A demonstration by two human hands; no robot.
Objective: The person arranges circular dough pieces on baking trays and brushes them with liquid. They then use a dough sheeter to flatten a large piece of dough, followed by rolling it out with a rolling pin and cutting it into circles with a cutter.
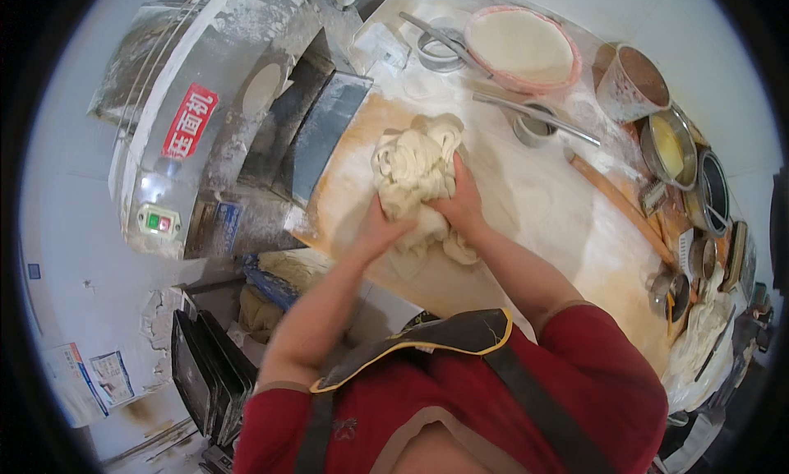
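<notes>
A large, folded mass of pale dough (416, 160) lies on the floured wooden worktop (542, 197) in front of me. My left hand (382, 230) presses against its near left side, the thumb pointing inward. On the right side, my right hand (459, 200) grips the dough, its fingers pointing away from me and the thumb across the near part. Looser lobes of dough hang toward me between and below my hands. The fingertips of both hands are partly hidden by the dough.
A dough machine (327, 135) adjoins the worktop at left. Beyond the dough stand a pink-rimmed basin of flour (521, 49), a metal ring (441, 46) and a metal rod (536, 118). A wooden rolling pin (622, 209), bowls and a bucket (635, 83) line the right side.
</notes>
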